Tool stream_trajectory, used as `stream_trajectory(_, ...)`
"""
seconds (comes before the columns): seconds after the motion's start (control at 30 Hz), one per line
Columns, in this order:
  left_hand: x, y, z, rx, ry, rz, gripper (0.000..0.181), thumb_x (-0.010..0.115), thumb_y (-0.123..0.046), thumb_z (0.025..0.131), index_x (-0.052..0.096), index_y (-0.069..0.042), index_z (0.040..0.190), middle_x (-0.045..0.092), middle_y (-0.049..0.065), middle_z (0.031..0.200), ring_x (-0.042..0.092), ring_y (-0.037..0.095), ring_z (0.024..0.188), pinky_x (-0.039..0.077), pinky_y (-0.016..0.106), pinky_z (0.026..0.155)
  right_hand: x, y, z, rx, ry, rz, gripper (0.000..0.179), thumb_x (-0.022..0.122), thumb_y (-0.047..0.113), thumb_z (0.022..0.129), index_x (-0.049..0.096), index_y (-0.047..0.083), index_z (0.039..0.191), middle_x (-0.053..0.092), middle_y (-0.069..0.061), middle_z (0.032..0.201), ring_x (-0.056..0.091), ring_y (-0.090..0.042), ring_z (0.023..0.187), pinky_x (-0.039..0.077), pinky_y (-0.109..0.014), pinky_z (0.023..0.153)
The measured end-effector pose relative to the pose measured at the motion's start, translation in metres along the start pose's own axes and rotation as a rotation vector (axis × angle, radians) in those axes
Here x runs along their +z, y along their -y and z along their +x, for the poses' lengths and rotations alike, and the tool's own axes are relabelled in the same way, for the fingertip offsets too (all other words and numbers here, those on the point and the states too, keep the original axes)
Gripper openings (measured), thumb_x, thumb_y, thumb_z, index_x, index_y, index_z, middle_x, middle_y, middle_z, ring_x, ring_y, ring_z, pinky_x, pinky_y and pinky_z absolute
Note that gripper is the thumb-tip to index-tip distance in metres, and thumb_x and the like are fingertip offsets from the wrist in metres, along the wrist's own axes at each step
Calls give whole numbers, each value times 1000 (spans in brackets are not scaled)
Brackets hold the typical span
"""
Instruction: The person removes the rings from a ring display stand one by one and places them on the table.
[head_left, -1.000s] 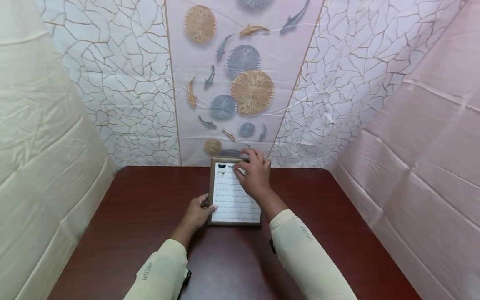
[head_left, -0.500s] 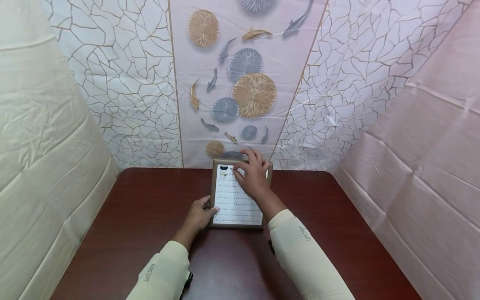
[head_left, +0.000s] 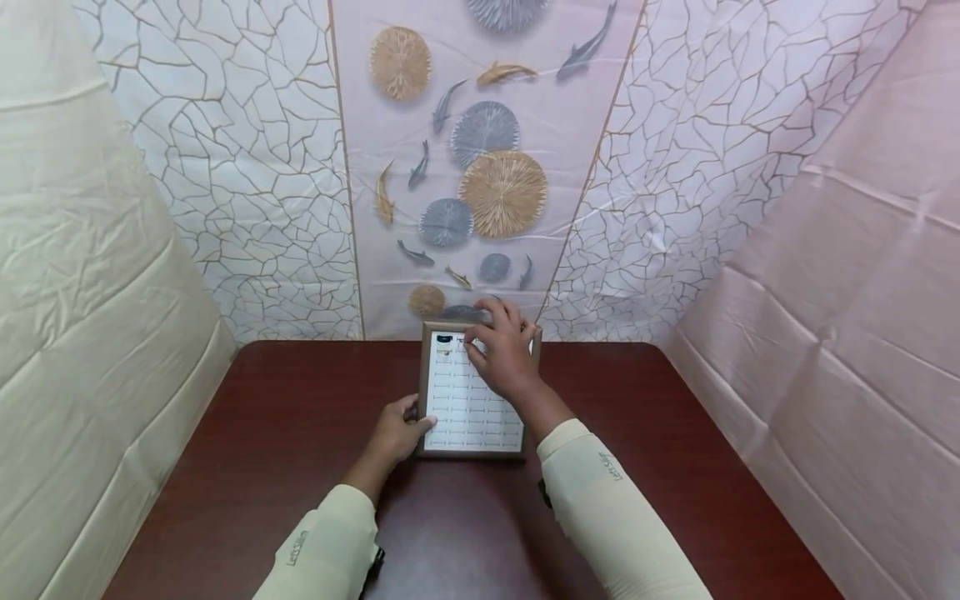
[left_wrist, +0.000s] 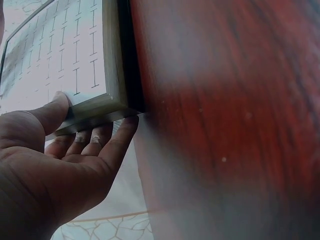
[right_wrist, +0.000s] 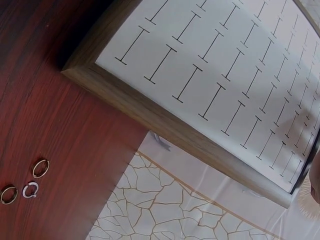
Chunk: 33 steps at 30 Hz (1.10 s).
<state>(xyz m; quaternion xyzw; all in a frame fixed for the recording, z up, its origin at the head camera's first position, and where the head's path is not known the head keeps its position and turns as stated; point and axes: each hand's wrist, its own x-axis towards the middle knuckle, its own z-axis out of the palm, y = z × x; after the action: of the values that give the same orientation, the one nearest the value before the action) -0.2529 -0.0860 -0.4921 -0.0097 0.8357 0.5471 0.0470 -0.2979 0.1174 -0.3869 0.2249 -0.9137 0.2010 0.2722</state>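
A white ring display board (head_left: 472,408) with rows of slits, set in a wooden frame (right_wrist: 175,137), leans upright on the table. My left hand (head_left: 397,429) grips its lower left side, thumb (left_wrist: 57,107) over the front and fingers behind and below. At the top row my right hand (head_left: 506,358) pinches thumb and forefinger together by the second slot; the small ring there is mostly hidden by the fingertips. A dark ring (head_left: 444,339) sits in the first slot, with a gold ring (head_left: 443,352) below it.
To the right of the board in the right wrist view, a gold ring (right_wrist: 35,172), a silver studded ring (right_wrist: 24,191) and another gold ring (right_wrist: 9,202) lie on the dark red table (right_wrist: 75,145). Patterned cloth (head_left: 277,208) hangs behind the table, and plain cloth flanks it.
Both hands hold almost the same pose; the right fingertips stay at the second slot of the top row. The whole head view shifts slightly.
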Motion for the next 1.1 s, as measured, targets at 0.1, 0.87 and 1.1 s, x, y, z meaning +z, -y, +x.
stream_trajectory(0.1,0,1,0,7,-4,9,64,74,-16,105,48,5,160,60,30,155,59,45,145,51,58,119,0,0,-2,-13,-10,11,10,75,16,103,79,16,94,52,-6,159,37,-35,152,29,-69,113)
stream_trajectory(0.87,1,0,4,-10,-5,20,67,73,-18,106,45,4,163,59,29,156,57,44,147,50,58,121,-15,-15,-24,-4,-49,86,10,76,13,102,78,12,92,55,-12,156,38,-38,150,25,-70,113)
stream_trajectory(1.1,1,3,4,-17,17,37,69,73,-19,106,43,4,164,57,30,158,56,45,148,49,58,121,-16,-27,-39,51,-71,170,9,75,6,94,75,9,86,57,-18,154,39,-41,150,22,-72,113)
